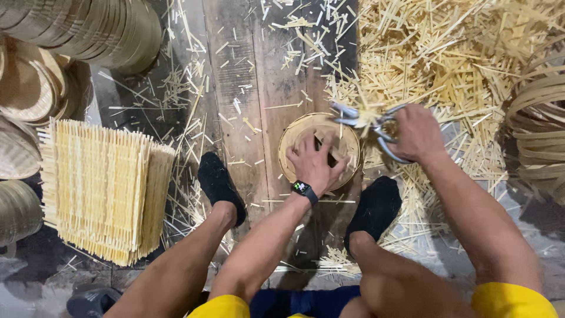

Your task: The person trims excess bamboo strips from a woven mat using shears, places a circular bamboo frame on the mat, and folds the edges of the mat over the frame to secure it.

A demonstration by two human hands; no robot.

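Note:
A round bamboo steamer tray (294,138) lies on the wooden floor between my two feet. My left hand (313,162), with a black watch on its wrist, presses flat on the tray's woven bottom. My right hand (415,132) grips the handles of large metal shears (368,123). The shear blades point left and close over bamboo slat ends at the tray's upper right rim.
A stack of square woven bamboo mats (103,188) stands at the left. Stacked round trays (88,29) lie at the top left. A heap of cut bamboo offcuts (447,65) covers the right. Coiled bamboo bands (538,123) sit at the far right. My black-socked feet (218,182) flank the tray.

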